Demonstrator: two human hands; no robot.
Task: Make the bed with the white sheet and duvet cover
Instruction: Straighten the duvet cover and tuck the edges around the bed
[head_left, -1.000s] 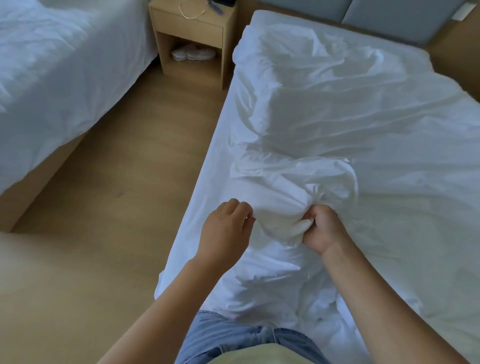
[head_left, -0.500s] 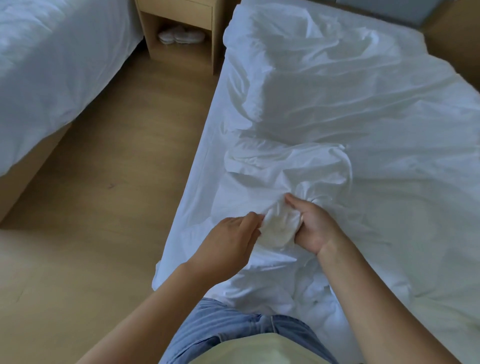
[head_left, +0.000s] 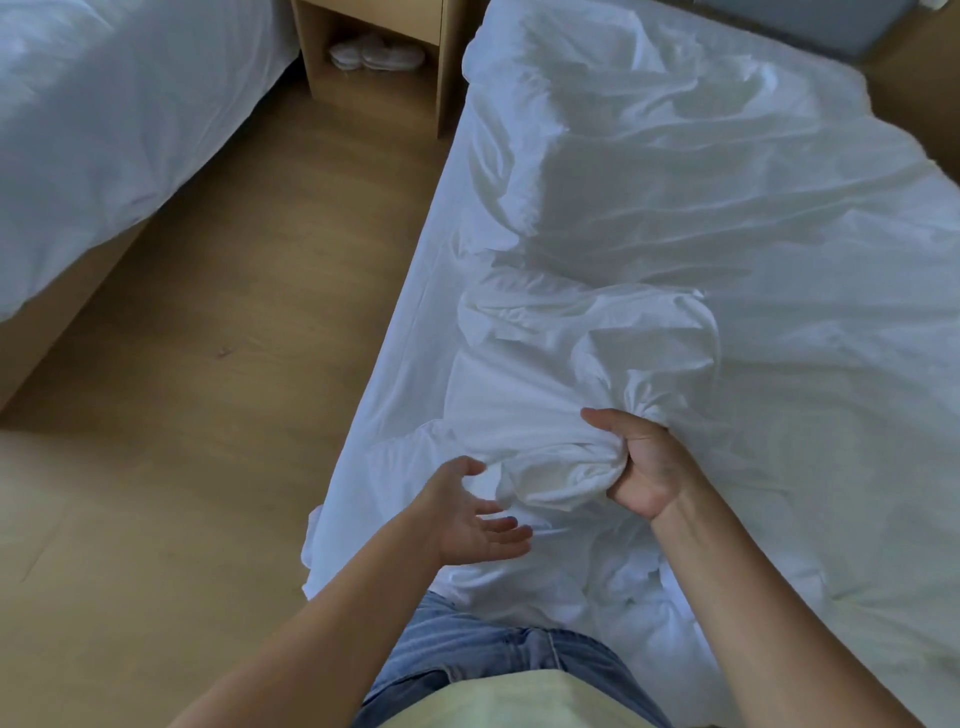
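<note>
A crumpled white duvet cover (head_left: 675, 218) lies bunched over the bed, on top of the white sheet (head_left: 415, 322) that covers the mattress and hangs down its left side. My right hand (head_left: 644, 467) grips a gathered wad of the duvet cover near the bed's near-left corner, palm turned towards me. My left hand (head_left: 467, 514) hovers just left of that wad, palm up, fingers spread and holding nothing.
A second bed with white bedding (head_left: 104, 130) stands at the left. Between the beds lies wooden floor (head_left: 218, 364). A wooden nightstand (head_left: 374, 67) with white slippers (head_left: 376, 54) on its lower shelf stands at the back. A grey headboard (head_left: 831, 21) is at the top right.
My left hand has let go of the fabric and opened, dropping slightly towards me. My right hand has turned over and now holds the bunched duvet cover alone.
</note>
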